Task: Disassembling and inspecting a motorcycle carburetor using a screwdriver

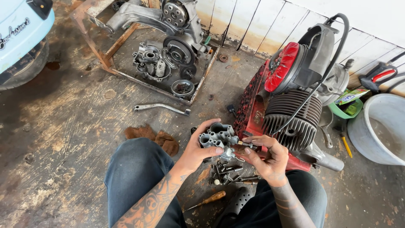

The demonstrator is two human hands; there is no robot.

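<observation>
1. Nearest, a wooden-handled screwdriver point(209, 199) lies on the floor between the knees.
2. Left hand point(198, 150) grips a grey cast-metal carburettor body point(218, 135); right hand point(265, 158) pinches a small sprung screw point(246, 144) at its side.
3. Tilted, that screw could slip into the loose parts point(228, 172) below.

left forearm point(154, 202): bare, no sleeve, covered in a large tattoo of curling, scroll-like shapes
right forearm point(291, 207): bare, tattooed with 2 or 3 dark bands across it
left hand point(198, 152): no glove, smudged with dark grime
right hand point(268, 158): no glove, grimy, fingers point(253, 139) dirty
legs: dark blue jeans point(135, 177) on both, faded at the knees
</observation>
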